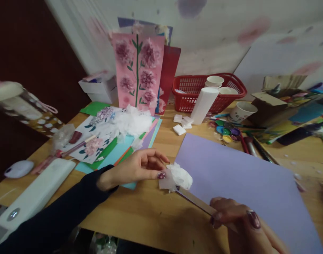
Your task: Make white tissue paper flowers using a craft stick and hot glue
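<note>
My left hand [140,165] is at the centre, its thumb on the edge of a small translucent tissue paper piece [166,180] and its fingers curled. Against that piece sits a crumpled white tissue bunch [184,177], at the tip of a flat narrow stick [198,201]. My right hand [240,220], at the lower right, is closed round the other end of this stick. Beneath and beside the bunch lies a lilac paper sheet [235,176]. Whether the stick is wood or metal I cannot make out.
A pink flower picture [140,70] leans on the wall beside a red basket [187,100] with paper cups. White tissue [132,121] is heaped on coloured papers at the left. Paint pots [225,130], brushes and a paper cup [242,112] stand right. A white oblong device [36,192] lies at the left.
</note>
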Tool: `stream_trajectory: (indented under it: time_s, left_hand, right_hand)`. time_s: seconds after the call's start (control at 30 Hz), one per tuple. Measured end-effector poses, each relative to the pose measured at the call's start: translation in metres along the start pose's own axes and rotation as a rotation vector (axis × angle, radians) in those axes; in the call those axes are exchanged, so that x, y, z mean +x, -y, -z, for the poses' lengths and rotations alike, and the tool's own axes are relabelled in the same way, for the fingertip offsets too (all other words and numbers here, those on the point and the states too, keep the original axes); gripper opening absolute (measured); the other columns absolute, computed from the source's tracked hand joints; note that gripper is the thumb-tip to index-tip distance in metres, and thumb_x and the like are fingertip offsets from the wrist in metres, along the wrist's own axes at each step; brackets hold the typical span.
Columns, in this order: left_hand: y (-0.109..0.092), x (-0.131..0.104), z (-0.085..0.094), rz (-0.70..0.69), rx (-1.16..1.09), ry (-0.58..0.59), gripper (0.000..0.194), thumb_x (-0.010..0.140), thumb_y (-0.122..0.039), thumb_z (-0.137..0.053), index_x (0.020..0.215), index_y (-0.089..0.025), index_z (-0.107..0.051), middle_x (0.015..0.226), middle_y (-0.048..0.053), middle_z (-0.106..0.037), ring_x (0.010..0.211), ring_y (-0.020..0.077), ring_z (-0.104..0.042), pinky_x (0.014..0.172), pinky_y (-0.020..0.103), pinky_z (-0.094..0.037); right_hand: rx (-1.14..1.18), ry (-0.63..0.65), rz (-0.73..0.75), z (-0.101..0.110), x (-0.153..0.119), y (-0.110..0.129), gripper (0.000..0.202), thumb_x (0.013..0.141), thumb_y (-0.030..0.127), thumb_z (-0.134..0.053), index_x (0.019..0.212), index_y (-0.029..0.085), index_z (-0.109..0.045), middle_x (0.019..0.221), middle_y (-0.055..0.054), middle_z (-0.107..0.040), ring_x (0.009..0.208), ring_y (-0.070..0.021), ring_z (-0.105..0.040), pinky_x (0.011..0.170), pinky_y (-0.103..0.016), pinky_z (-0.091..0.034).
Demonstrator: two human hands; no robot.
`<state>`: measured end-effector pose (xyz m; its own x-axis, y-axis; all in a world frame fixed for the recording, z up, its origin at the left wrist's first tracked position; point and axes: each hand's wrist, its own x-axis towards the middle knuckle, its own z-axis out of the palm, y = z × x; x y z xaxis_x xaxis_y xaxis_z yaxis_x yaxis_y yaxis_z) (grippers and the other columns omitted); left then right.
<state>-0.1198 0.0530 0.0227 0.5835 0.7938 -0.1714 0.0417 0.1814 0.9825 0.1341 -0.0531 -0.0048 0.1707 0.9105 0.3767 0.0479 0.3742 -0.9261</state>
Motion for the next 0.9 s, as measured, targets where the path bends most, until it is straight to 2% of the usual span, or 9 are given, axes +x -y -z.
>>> stream_trajectory:
  time_s: [0.1,0.23,0.43,0.6,0.67,0.73,0.8,0.9]
  left_hand:
    - [0.007,0.000,-0.006,0.049,-0.008,0.023,0.027,0.074,-0.015,-0.073,0.098,-0.018,-0.060,0.084,0.002,-0.072,0.077,0.0132,-0.068,0.073,0.026,-0.053]
    - [0.008,-0.001,-0.008,0.126,0.006,0.031,0.033,0.074,-0.014,-0.072,0.105,-0.017,-0.058,0.084,0.000,-0.068,0.076,0.0106,-0.065,0.071,0.023,-0.049]
    - [0.006,-0.002,-0.007,0.147,0.022,0.034,0.032,0.079,-0.015,-0.068,0.109,-0.017,-0.057,0.087,0.001,-0.069,0.078,0.0117,-0.065,0.075,0.025,-0.047]
    - [0.003,-0.003,-0.009,0.175,-0.040,0.071,0.027,0.086,-0.024,-0.062,0.111,-0.016,-0.055,0.089,0.003,-0.071,0.077,0.0113,-0.065,0.074,0.025,-0.046]
    - [0.002,-0.004,-0.011,0.197,-0.067,0.067,0.033,0.083,-0.027,-0.067,0.111,-0.016,-0.055,0.088,0.003,-0.070,0.076,0.0116,-0.065,0.073,0.025,-0.047]
    - [0.001,-0.004,-0.014,0.203,-0.054,0.045,0.043,0.073,-0.023,-0.076,0.110,-0.016,-0.055,0.087,0.001,-0.068,0.078,0.0123,-0.065,0.074,0.025,-0.048]
    - [0.002,-0.005,-0.014,0.182,-0.014,0.022,0.046,0.068,-0.017,-0.079,0.108,-0.016,-0.055,0.086,-0.001,-0.067,0.081,0.0124,-0.065,0.077,0.025,-0.048]
    - [0.004,-0.006,-0.013,0.137,-0.001,0.011,0.041,0.073,-0.011,-0.072,0.110,-0.017,-0.054,0.087,-0.001,-0.068,0.082,0.0117,-0.066,0.079,0.025,-0.050]
  right_hand:
    - [0.087,0.054,-0.029,-0.012,-0.001,0.006,0.032,0.095,0.031,-0.052,0.073,0.018,-0.071,0.061,-0.004,-0.063,0.063,-0.0172,-0.062,0.063,-0.031,-0.054]
    - [0.114,0.054,-0.047,-0.012,-0.001,0.002,0.031,0.095,0.030,-0.053,0.074,0.018,-0.072,0.061,-0.004,-0.063,0.065,-0.0169,-0.062,0.065,-0.031,-0.054]
    - [0.054,-0.009,-0.039,-0.010,-0.001,-0.002,0.030,0.094,0.029,-0.055,0.073,0.017,-0.073,0.061,-0.005,-0.065,0.066,-0.0190,-0.065,0.066,-0.033,-0.055]
    - [-0.039,0.015,-0.042,-0.011,-0.002,0.002,0.034,0.092,0.033,-0.057,0.068,0.016,-0.073,0.061,-0.007,-0.067,0.066,-0.0212,-0.066,0.061,-0.032,-0.053]
    - [-0.047,-0.037,-0.027,-0.014,-0.005,0.003,0.031,0.092,0.031,-0.057,0.068,0.017,-0.072,0.061,-0.006,-0.066,0.067,-0.0205,-0.065,0.059,-0.031,-0.052]
    - [-0.051,-0.081,-0.010,-0.017,-0.007,0.003,0.029,0.092,0.029,-0.056,0.071,0.019,-0.072,0.061,-0.004,-0.065,0.067,-0.0188,-0.064,0.060,-0.030,-0.052]
    - [-0.075,-0.031,-0.003,-0.017,-0.008,0.003,0.029,0.093,0.029,-0.054,0.073,0.020,-0.073,0.062,-0.004,-0.066,0.067,-0.0187,-0.065,0.062,-0.031,-0.053]
    - [-0.103,-0.001,0.044,-0.011,-0.008,0.000,0.031,0.094,0.032,-0.053,0.074,0.021,-0.074,0.063,-0.004,-0.067,0.066,-0.0195,-0.066,0.061,-0.032,-0.055]
